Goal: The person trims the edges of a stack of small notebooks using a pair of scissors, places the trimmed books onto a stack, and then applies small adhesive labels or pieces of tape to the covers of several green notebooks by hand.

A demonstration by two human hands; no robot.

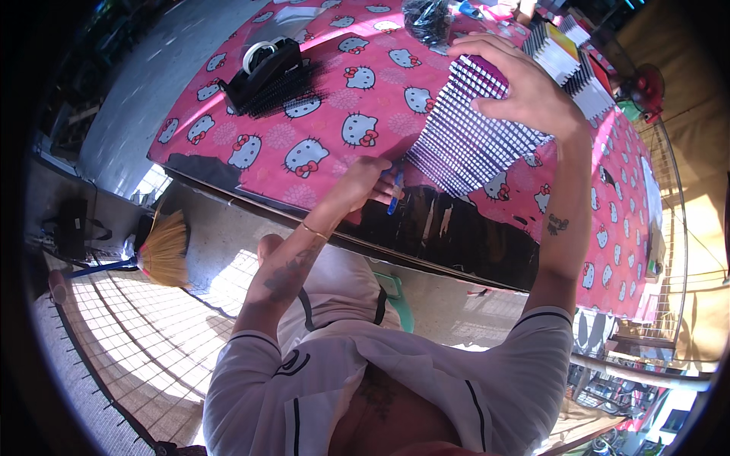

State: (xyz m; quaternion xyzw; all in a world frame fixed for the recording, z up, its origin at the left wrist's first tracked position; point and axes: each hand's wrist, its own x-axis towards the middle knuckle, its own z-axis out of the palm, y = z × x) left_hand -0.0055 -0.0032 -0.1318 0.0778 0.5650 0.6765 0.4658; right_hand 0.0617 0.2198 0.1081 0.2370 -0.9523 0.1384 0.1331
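A: Where are the 2 hands?

B: Both are over the worktop (251, 186), near its front edge. The left hand (363, 182) is curled at that edge, its grip pinching a slim blue pen (395, 191) that points down over the black strip along the front.

A: And the right one?

B: The right hand (525, 91) lies flat, fingers spread, on top of a woven mat (471, 148) of purple and white checks. The palm presses on the mat's far end; nothing is pinched there.

A: Where does the mat sit?

B: Toward the right half of the worktop, tilted, its near corner just beside the pen tip at the front edge. Whether pen and mat touch, I cannot tell; the view bends there.

A: What else is on the cloth?

B: The worktop wears a pink cloth with white cartoon cat faces. Toward the far left corner stands a black tape dispenser (266, 72) with a white roll, and a black comb-like piece lies against it. At the far edge sits a dark crinkled bag (427, 21). At the far right corner there is a stack of striped booklets (574, 61), well apart from the pen.

A: And off the worktop?

B: A straw broom (161, 254) with a blue handle lies on the floor at the left, below the front edge.
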